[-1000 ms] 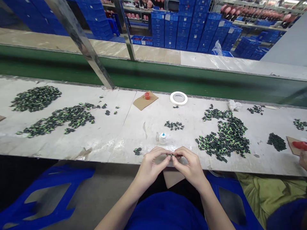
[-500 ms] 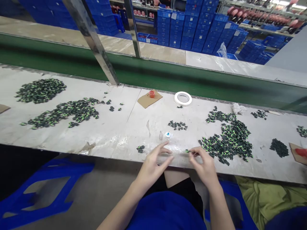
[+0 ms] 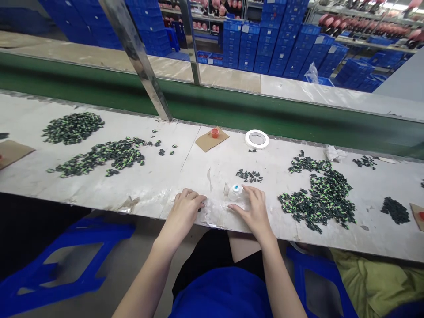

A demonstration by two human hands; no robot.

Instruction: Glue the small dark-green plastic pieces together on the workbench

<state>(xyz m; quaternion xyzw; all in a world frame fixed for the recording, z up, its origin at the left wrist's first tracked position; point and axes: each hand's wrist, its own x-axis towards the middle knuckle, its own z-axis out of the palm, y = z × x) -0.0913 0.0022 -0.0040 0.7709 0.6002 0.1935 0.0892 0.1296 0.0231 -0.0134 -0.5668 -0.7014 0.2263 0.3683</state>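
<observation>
White bottle [image 3: 233,193] with blue tip [image 3: 236,187]

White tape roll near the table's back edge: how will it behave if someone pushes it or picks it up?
Lying flat, the white tape roll would probably slide rather than roll. Its round outline suggests it could roll away if stood on its rim. The even ring shape hints that it would stay fairly stiff when lifted.

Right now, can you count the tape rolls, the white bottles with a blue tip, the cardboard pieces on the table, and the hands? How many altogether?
Tape roll: 1
White bottle with a blue tip: 1
Cardboard pieces: 3 (left, middle, right)
Hands: 2 (left hand, right hand)
Total: 7
</observation>
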